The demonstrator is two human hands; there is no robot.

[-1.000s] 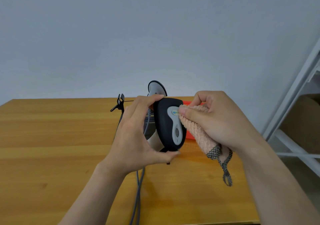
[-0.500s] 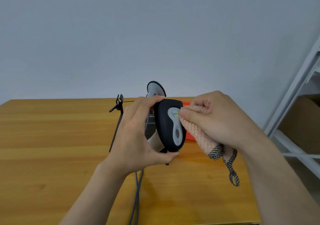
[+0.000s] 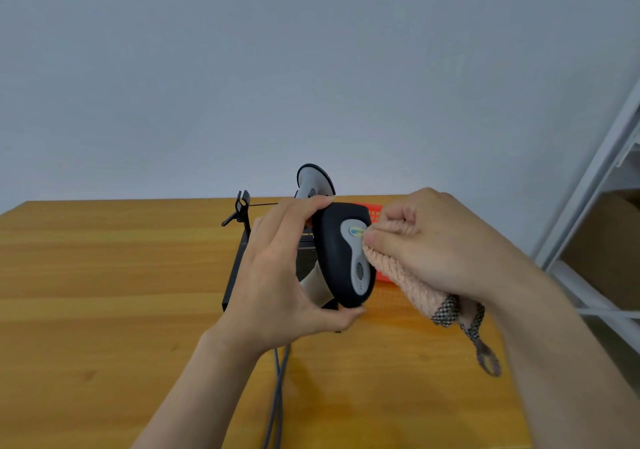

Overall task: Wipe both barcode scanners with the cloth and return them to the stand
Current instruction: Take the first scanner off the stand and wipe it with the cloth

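My left hand (image 3: 277,275) grips a dark blue barcode scanner (image 3: 337,258) with a grey button panel, held upright above the table. My right hand (image 3: 433,241) holds a bunched pink knitted cloth (image 3: 408,282) pressed against the scanner's right side near its top label. The cloth's checked hanging loop (image 3: 485,355) dangles below. Behind the held scanner, a second scanner (image 3: 311,182), grey with a black rim, sits upright on the black wire stand (image 3: 239,261). Most of the stand is hidden by my left hand.
The wooden table (image 3: 104,310) carries a red mesh basket (image 3: 384,275) behind my right hand. Grey cables (image 3: 277,396) run from the scanners toward the front edge. A white shelf frame (image 3: 595,185) holding a cardboard box stands at the right.
My right hand with the cloth has shifted up along the scanner's right side. The dangling loop has swung to the right. My left hand keeps the scanner almost still.
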